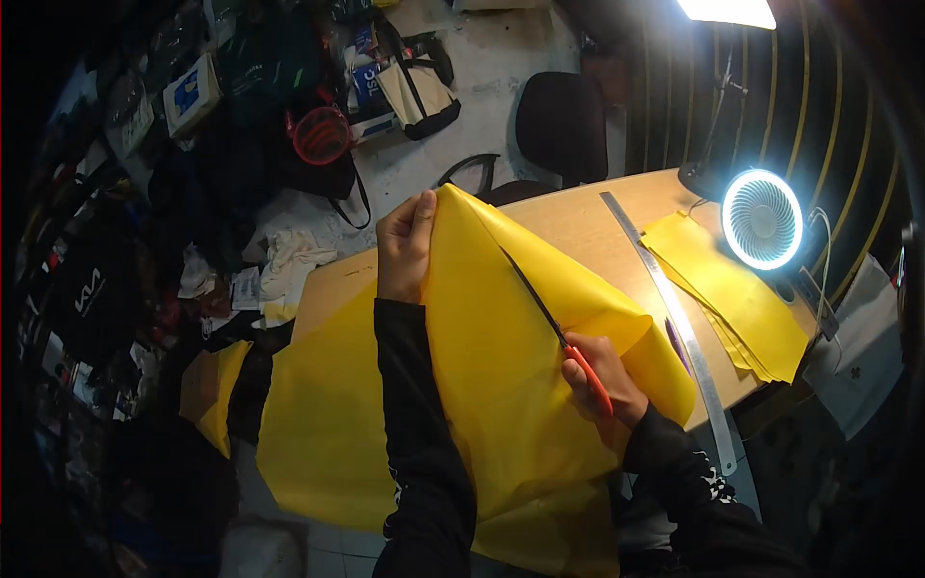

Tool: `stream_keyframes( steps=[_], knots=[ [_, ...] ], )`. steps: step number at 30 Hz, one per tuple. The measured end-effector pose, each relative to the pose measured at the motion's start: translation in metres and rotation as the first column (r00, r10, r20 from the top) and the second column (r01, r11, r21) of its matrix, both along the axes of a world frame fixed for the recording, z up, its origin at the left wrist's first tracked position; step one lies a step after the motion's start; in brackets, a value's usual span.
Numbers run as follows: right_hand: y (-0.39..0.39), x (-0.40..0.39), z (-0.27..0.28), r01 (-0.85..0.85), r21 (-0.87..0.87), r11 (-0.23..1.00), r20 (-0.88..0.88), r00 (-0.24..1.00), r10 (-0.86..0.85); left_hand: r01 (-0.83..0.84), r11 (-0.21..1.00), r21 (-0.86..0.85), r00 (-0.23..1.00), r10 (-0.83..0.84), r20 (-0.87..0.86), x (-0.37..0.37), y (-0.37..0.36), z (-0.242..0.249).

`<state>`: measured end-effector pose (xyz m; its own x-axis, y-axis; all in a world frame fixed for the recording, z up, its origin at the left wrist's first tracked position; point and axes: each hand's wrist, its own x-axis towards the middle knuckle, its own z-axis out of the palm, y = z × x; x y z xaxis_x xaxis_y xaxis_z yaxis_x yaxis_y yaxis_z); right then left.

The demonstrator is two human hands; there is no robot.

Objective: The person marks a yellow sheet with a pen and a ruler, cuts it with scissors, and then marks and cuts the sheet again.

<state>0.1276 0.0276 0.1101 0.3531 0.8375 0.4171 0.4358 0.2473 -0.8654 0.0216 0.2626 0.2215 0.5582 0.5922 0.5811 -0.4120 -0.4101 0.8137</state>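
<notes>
A large yellow sheet (501,414) drapes over the table's front edge and hangs down in folds. My left hand (407,246) pinches its top corner and holds it raised. In my right hand (605,374) is a pair of scissors (590,378) with red handles and a long dark blade, pointing up and left along a slit in the sheet. The blade lies at the sheet between my two hands. Part of the lower blade and some of my right fingers are hidden.
On the wooden table (568,214) lie a long metal ruler (670,308) and a stack of yellow pieces (737,299). A lit round fan (761,220) and a lamp (729,12) stand behind. A black chair (562,125) is beyond; bags (419,91) and clutter fill the left floor.
</notes>
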Motion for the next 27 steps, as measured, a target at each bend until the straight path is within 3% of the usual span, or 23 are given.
stream_keyframes(
  steps=[27],
  knots=[
    [0.007,0.005,0.014,-0.014,0.008,1.000,0.037,0.999,0.014,0.023,1.000,-0.001,1.000,-0.023,-0.016,-0.002,-0.007,0.005]
  ],
)
